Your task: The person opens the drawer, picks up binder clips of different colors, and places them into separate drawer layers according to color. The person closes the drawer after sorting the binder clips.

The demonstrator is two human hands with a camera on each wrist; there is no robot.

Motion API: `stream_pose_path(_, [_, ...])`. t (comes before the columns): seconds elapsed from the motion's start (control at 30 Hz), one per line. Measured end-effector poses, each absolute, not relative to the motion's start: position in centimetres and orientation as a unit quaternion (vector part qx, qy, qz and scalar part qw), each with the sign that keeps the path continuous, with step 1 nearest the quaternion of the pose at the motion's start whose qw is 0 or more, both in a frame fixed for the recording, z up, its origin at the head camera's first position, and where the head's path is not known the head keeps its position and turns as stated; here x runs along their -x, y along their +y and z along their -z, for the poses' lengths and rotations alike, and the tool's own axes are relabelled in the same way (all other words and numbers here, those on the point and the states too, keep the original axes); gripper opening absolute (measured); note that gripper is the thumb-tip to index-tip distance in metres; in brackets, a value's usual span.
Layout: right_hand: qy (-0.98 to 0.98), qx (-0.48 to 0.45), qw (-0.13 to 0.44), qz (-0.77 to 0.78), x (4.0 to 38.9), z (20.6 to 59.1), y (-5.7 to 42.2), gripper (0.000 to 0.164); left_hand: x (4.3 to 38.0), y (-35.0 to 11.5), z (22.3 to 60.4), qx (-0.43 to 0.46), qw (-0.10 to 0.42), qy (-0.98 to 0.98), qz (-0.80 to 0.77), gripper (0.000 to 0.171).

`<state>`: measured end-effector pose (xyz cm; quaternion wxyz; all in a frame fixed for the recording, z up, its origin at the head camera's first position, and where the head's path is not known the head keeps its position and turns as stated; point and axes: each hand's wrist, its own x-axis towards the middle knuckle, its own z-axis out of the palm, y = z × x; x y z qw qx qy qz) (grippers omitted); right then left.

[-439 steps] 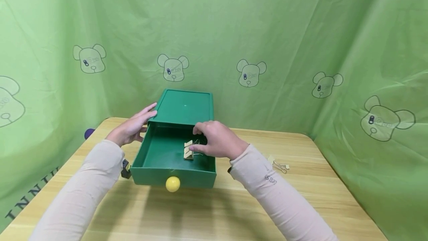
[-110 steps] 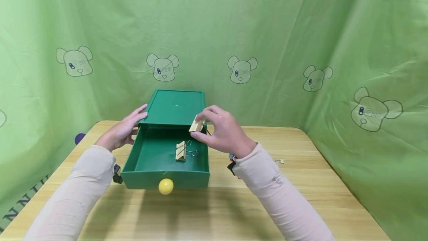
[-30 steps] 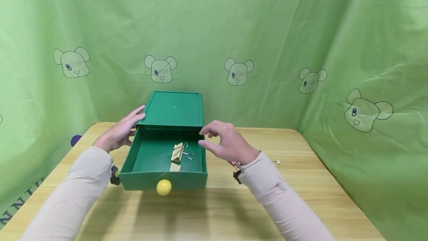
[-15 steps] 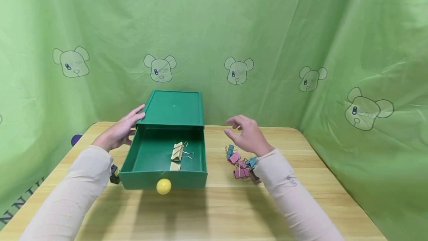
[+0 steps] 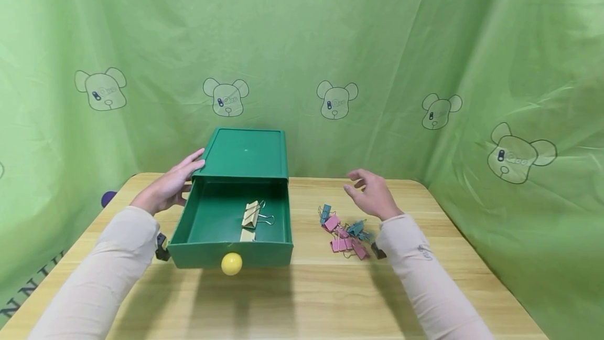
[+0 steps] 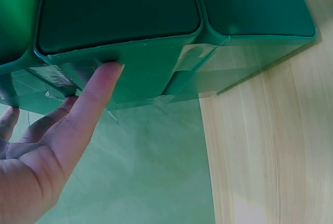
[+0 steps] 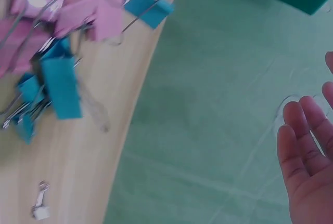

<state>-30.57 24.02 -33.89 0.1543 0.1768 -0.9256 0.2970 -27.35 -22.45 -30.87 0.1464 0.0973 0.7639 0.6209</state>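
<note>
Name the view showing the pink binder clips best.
The head view: it shows the pink binder clips uncropped, right of the green drawer. The right wrist view shows them larger but blurred and cut off; the left wrist view, none.

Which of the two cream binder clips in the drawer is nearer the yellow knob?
The cream binder clip partly hidden behind the drawer's front wall; the other clip lies farther back, in full view.

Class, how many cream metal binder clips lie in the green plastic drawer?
2: one cream binder clip right of centre, another clip nearer the front wall, partly hidden. More may hide.
</note>
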Motion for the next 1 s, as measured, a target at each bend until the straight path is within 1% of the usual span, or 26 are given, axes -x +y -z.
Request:
stream_pose_path(0.33, [-0.931,-0.141,0.130,-0.310,31.5,35.9,27.3,0.035,27.4,-22.4,30.9,-0.096,0.145,0.765,-0.620,0.072])
stream_pose_path(0.63, [-0.935,-0.121,0.127,-0.309,31.7,37.5,29.4,0.031,27.3,-22.4,31.1,-0.095,0.146,0.767,-0.618,0.071])
stream_pose_path(1.0, [-0.949,-0.083,0.094,-0.291,31.5,39.2,31.6,0.035,27.3,-22.4,31.0,-0.097,0.141,0.764,-0.622,0.073])
